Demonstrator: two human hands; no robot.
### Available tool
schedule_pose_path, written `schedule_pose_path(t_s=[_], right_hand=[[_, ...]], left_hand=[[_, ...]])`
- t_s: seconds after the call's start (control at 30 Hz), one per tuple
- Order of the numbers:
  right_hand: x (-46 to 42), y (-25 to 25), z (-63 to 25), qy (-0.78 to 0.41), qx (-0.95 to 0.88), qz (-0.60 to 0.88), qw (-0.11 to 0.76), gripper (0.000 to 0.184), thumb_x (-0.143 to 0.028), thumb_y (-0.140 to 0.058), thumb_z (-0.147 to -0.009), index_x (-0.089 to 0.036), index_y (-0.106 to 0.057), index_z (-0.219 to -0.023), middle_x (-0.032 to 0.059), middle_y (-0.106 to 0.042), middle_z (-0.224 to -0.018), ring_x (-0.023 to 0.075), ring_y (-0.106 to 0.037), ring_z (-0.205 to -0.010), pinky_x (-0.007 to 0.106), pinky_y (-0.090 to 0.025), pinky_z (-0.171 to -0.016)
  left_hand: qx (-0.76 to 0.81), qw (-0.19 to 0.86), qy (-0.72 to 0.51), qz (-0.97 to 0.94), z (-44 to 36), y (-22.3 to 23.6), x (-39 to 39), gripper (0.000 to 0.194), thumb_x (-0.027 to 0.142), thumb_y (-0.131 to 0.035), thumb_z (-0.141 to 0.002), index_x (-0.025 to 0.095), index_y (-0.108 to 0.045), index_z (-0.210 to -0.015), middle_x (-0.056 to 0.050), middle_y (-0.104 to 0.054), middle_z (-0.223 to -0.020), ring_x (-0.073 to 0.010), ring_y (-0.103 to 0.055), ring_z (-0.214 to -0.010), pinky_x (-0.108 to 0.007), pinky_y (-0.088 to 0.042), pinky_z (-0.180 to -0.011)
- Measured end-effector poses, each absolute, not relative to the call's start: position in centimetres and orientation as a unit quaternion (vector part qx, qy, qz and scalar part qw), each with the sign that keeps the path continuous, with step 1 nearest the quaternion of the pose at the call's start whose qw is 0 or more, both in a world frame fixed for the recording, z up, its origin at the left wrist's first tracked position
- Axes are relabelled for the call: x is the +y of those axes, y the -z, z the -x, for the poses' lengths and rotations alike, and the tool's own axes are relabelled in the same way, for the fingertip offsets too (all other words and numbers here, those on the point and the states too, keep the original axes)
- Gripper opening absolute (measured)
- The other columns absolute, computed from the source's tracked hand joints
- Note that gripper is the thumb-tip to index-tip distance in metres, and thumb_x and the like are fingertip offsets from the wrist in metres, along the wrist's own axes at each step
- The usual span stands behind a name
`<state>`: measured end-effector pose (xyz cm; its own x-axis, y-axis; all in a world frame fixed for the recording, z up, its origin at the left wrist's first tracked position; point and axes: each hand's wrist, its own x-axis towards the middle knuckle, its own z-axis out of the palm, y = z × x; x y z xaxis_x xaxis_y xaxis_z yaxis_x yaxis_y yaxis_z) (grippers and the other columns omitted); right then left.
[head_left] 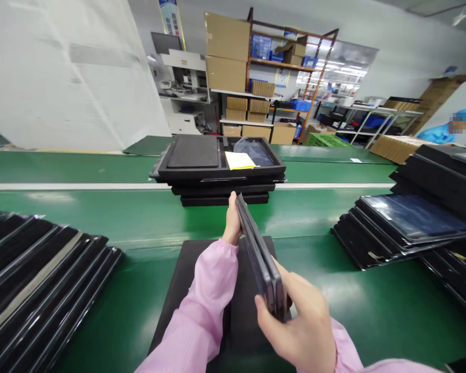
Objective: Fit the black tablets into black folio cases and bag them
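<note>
Two thin, dark grey, tablet-like slabs (261, 254) stand on edge, side by side, above the work surface. My left hand (233, 220) is closed on their far end. With thumb and fingers, my right hand (303, 316) grips the near end. Below them lies a black flat foam-like piece (186, 274), partly covered by my pink left sleeve. Straight ahead, a stack of black trays (221, 176) carries a dark flat panel (194, 151), a yellow-edged paper (239, 160) and a glossy film-covered item (256, 150).
Black sheets in shiny wrapping (42, 274) overlap at the left. At the right lie film-covered panels (419, 212) and a tall black stack (438, 166). A green work surface (147, 217) runs across. A person in blue (438, 133) is at the far right, beyond a carton (392, 149).
</note>
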<state>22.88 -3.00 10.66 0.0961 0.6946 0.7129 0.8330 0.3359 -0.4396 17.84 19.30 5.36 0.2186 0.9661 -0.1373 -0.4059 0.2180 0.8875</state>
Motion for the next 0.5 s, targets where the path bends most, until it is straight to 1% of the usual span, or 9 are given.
schedule_pose_path(t_s=[0.03, 0.1, 0.2, 0.27, 0.33, 0.4, 0.5], right_hand=[[-3.1, -10.4, -22.5, 0.062, -0.683, 0.576, 0.445, 0.043, -0.019, -0.051, -0.088, -0.009, -0.059, -0.129, -0.0029, -0.058, -0.056, 0.0157, -0.053, -0.044, 0.026, -0.047, -0.044], [-3.3, -10.1, -22.0, 0.046, -0.719, 0.577, 0.384, 0.052, -0.016, -0.048, -0.086, -0.004, -0.053, -0.136, -0.0002, -0.063, -0.059, 0.0179, -0.060, -0.048, 0.028, -0.051, -0.045], [-3.1, -9.8, -22.4, 0.017, -0.754, 0.577, 0.314, 0.060, -0.015, -0.048, -0.082, 0.003, -0.048, -0.140, 0.0046, -0.070, -0.065, 0.0213, -0.066, -0.051, 0.030, -0.054, -0.046], [-2.8, -9.5, -23.0, -0.024, -0.763, 0.580, 0.285, 0.066, -0.016, -0.053, -0.078, 0.004, -0.046, -0.141, 0.0052, -0.072, -0.066, 0.0222, -0.067, -0.051, 0.031, -0.056, -0.046], [-2.6, -9.1, -23.6, -0.065, -0.758, 0.582, 0.287, 0.072, -0.018, -0.059, -0.074, 0.002, -0.046, -0.143, 0.0038, -0.072, -0.067, 0.0216, -0.065, -0.050, 0.031, -0.058, -0.049], [-2.4, -8.9, -24.1, -0.101, -0.738, 0.588, 0.315, 0.077, -0.021, -0.066, -0.072, -0.004, -0.047, -0.145, 0.0015, -0.072, -0.067, 0.0205, -0.064, -0.051, 0.030, -0.058, -0.052], [-2.3, -9.2, -24.5, -0.183, -0.703, 0.597, 0.340, 0.082, -0.029, -0.077, -0.070, -0.010, -0.051, -0.145, -0.0029, -0.068, -0.061, 0.0178, -0.062, -0.049, 0.027, -0.056, -0.050]], left_hand=[[0.373, 0.684, -0.518, -0.353, -17.7, -5.5, 19.4, 0.067, 0.082, -0.046, -0.080, 0.023, -0.043, -0.048, 0.005, -0.038, -0.041, -0.0077, -0.035, -0.034, -0.024, -0.030, -0.039], [0.369, 0.676, -0.541, -0.338, -17.3, -5.8, 19.8, 0.067, 0.076, -0.047, -0.084, 0.022, -0.043, -0.045, 0.004, -0.037, -0.039, -0.0071, -0.033, -0.034, -0.024, -0.026, -0.037], [0.372, 0.667, -0.546, -0.344, -16.7, -6.0, 20.2, 0.066, 0.069, -0.047, -0.088, 0.021, -0.045, -0.043, 0.003, -0.039, -0.039, -0.0072, -0.036, -0.034, -0.024, -0.027, -0.038], [0.388, 0.664, -0.537, -0.348, -16.6, -5.9, 20.3, 0.065, 0.066, -0.049, -0.089, 0.020, -0.047, -0.044, 0.003, -0.041, -0.039, -0.0073, -0.038, -0.034, -0.023, -0.030, -0.039], [0.399, 0.664, -0.526, -0.351, -16.6, -5.8, 20.4, 0.063, 0.064, -0.050, -0.089, 0.020, -0.049, -0.045, 0.003, -0.042, -0.039, -0.0075, -0.040, -0.035, -0.023, -0.032, -0.041], [0.403, 0.668, -0.518, -0.350, -16.8, -5.5, 20.5, 0.061, 0.064, -0.051, -0.089, 0.020, -0.050, -0.046, 0.004, -0.041, -0.039, -0.0077, -0.041, -0.036, -0.023, -0.033, -0.042], [0.405, 0.671, -0.512, -0.351, -17.0, -5.0, 20.7, 0.061, 0.067, -0.051, -0.087, 0.021, -0.048, -0.047, 0.004, -0.041, -0.041, -0.0078, -0.040, -0.036, -0.023, -0.033, -0.042]])
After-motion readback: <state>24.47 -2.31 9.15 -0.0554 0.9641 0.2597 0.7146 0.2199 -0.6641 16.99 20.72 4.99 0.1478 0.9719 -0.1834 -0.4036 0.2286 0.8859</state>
